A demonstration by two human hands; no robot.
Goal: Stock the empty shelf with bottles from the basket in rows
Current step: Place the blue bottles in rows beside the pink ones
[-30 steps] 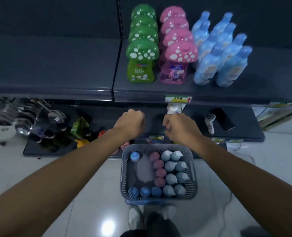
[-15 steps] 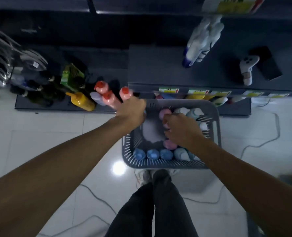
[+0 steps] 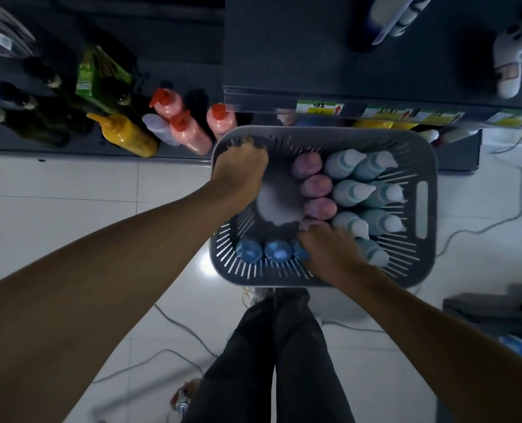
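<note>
Dark trousers closest, above white floor. Grey basket on floor, holding blue, pink, pale bottles. Right hand curled down over pink bottle at near side — grip hidden, cannot tell. Left hand closed at far left corner — what it holds, cannot tell. Dark shelf beyond.

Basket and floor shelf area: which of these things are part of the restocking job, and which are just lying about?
Part of the job:
- grey basket
- pink-capped bottles in it
- pale teal bottles in it
- blue-capped bottles in it
- left hand and right hand, both reaching into the basket

Just lying about:
- yellow squeeze bottle
- red-capped bottles
- dark glass bottles
- floor cables
</note>
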